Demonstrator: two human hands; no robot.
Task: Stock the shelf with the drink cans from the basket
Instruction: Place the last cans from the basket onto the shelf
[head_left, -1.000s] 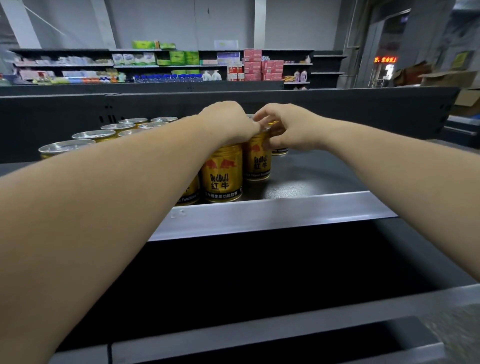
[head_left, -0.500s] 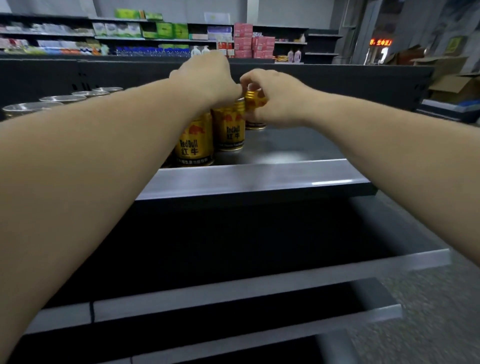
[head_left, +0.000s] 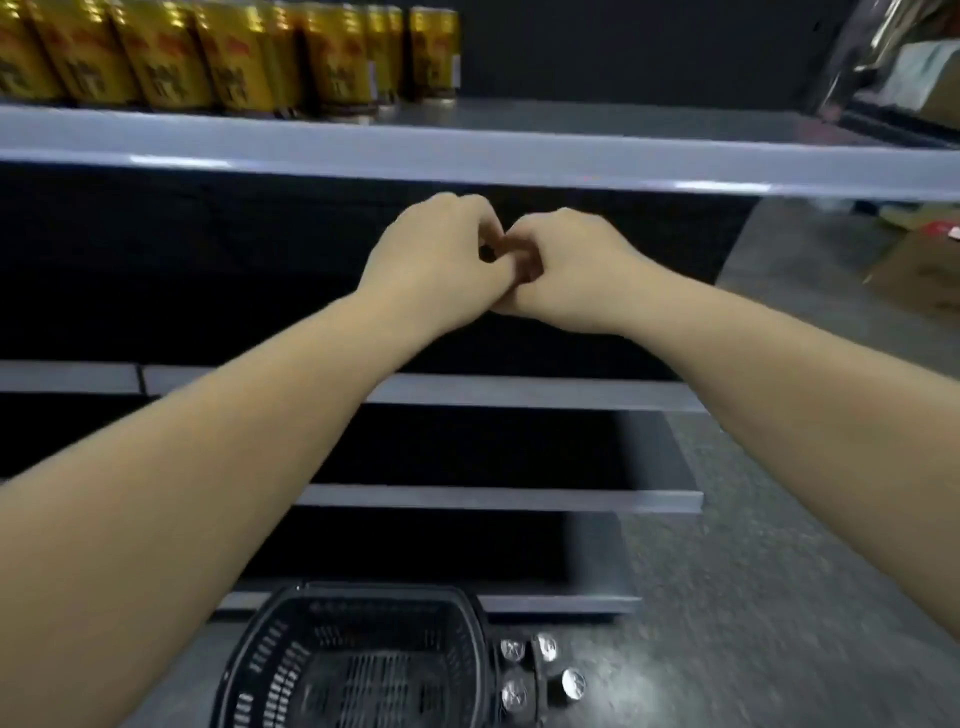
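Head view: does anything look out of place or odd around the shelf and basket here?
Yes. Four can tops show on the floor beside the basket's right rim, not in it; the basket interior that shows looks empty. Both hands, left and right, are curled together holding no can. The shelved cans stand upright.

Gold cans (head_left: 332, 57) upright on top shelf (head_left: 519, 156); black basket (head_left: 358, 670) on floor.
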